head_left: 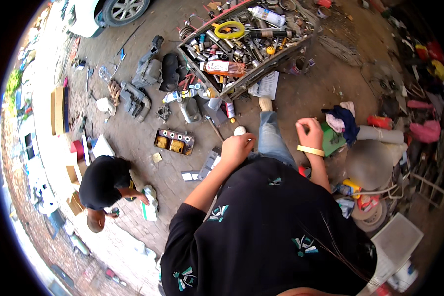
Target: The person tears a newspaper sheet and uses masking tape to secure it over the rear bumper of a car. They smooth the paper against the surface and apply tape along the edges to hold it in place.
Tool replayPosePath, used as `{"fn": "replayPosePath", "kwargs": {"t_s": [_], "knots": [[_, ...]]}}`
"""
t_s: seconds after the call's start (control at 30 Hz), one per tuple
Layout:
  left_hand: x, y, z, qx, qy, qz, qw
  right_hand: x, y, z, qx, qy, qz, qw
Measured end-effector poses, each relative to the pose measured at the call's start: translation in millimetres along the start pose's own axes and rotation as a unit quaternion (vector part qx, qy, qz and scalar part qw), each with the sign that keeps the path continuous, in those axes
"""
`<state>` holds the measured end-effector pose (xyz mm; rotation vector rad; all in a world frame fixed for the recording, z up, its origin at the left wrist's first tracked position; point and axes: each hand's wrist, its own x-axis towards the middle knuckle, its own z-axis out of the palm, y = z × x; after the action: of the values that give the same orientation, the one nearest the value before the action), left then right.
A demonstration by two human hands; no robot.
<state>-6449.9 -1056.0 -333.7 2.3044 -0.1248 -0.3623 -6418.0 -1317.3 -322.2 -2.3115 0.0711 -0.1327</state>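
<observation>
My left hand [238, 149] is loosely curled in front of my body, in the air, and nothing shows in it. Out to the right, my right hand [309, 133] has its fingers bent in toward the thumb, with no object visible between them; a yellowish band [310, 150] circles that wrist. Both hands are apart from everything around them. Ahead stands a metal tray [249, 79] heaped with sockets and tools. On the heap lie a yellow ring-shaped roll [229, 30], a white bottle [266, 17] and a bottle of orange liquid [222, 68].
Car parts lie on the ground to the left, among them an engine cover [175, 142] and a grey housing [135, 101]. A co-worker [105, 183] bends over at the left. Clothes [343, 122], a grey roll [380, 134] and other clutter crowd the right. A car wheel [125, 10] shows far left.
</observation>
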Motion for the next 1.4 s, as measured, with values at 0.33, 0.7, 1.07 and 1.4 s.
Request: {"fn": "replayPosePath", "kwargs": {"t_s": [0.33,0.7,1.07,1.4], "knots": [[81.5,51.1,-1.9,-0.146,0.220,-0.319,0.910,199.0,11.4,122.4,-0.068,-0.409,-0.300,0.859],[112.6,98.1,18.1,-0.232,0.330,-0.460,0.791,253.7,-20.5,313.9,-0.154,-0.406,-0.178,0.883],[114.6,90.0,14.5,-0.234,0.356,-0.474,0.770,283.0,7.0,306.3,0.011,-0.409,-0.138,0.902],[115.4,76.4,9.9,-0.214,0.314,-0.468,0.798,387.4,73.7,182.1,0.447,-0.500,0.142,0.728]]}}
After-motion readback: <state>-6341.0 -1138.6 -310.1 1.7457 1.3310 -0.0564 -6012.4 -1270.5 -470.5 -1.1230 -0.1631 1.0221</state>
